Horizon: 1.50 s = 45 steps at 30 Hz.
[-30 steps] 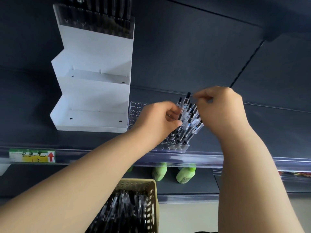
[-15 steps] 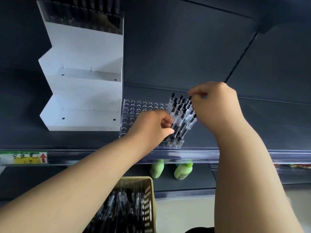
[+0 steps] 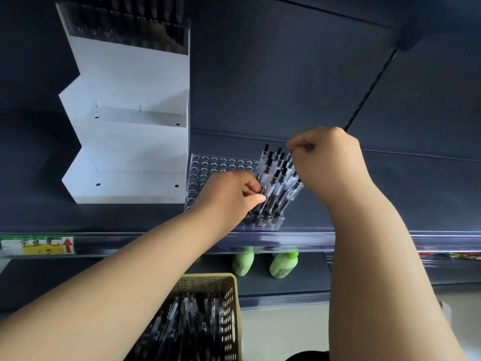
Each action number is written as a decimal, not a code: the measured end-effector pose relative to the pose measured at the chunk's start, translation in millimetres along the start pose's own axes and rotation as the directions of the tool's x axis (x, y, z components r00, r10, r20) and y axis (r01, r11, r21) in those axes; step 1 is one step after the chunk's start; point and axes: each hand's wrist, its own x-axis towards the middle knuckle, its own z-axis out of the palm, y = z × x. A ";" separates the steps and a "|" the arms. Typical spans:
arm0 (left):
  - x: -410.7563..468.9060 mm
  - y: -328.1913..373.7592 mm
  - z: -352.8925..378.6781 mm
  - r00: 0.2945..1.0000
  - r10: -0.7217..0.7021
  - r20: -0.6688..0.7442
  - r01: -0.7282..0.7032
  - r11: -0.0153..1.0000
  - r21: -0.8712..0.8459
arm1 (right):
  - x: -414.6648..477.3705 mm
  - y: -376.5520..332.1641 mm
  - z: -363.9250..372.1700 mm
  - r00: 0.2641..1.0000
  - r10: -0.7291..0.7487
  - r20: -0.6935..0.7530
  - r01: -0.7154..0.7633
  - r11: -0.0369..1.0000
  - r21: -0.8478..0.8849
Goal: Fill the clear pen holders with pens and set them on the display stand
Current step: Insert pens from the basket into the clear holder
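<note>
Over the clear pen holder (image 3: 221, 165), left hand (image 3: 229, 196) and right hand (image 3: 330, 162) each in a pinch on one of its pens (image 3: 274, 182).

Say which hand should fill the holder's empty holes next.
Probably the left hand: it pinches a pen beside the clear pen holder's empty holes, with the basket of pens under its forearm. The right hand pinches another pen on the filled side.

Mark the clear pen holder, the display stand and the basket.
clear pen holder (image 3: 221, 165): head view, empty holes.
display stand (image 3: 135, 147): head view, middle riser.
basket (image 3: 230, 321): head view, perforated right wall.
</note>
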 end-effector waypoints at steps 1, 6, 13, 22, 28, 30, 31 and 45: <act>-0.6 -0.3 -2.6 1.000 -0.001 -0.001 0.001 1.000 0.017 | 0.0 -0.8 0.2 1.000 -0.006 0.001 0.006 1.000 0.000; -7.1 -7.9 -22.1 0.999 -0.014 -0.046 0.021 0.989 0.147 | -3.5 -6.5 0.9 0.999 -0.031 0.030 0.031 1.000 -0.003; -48.5 -20.5 -63.8 0.998 -0.012 -0.068 0.036 0.930 0.365 | -19.4 -7.0 3.1 0.994 -0.037 0.100 0.048 0.993 -0.105; -115.0 -27.4 -88.8 0.999 -0.041 0.001 0.032 0.801 0.598 | -18.7 -4.0 14.6 0.996 -0.078 0.049 0.085 0.981 -0.176; -136.4 -34.5 -97.2 0.998 -0.067 0.001 0.052 0.782 0.622 | -17.8 -5.4 15.1 0.993 -0.102 0.055 0.110 0.979 -0.170; -138.4 -34.6 -98.8 0.998 -0.068 -0.003 0.056 0.782 0.621 | -17.5 -5.8 15.4 0.993 -0.103 0.056 0.111 0.980 -0.167; -138.6 -34.6 -99.0 0.998 -0.068 -0.003 0.056 0.783 0.620 | -17.3 -5.6 15.9 0.993 -0.102 0.059 0.111 0.980 -0.167; -131.7 -45.0 -95.7 0.987 -0.134 0.091 0.035 0.729 0.684 | -62.4 -38.1 33.8 0.936 -0.321 0.142 0.339 0.933 -0.123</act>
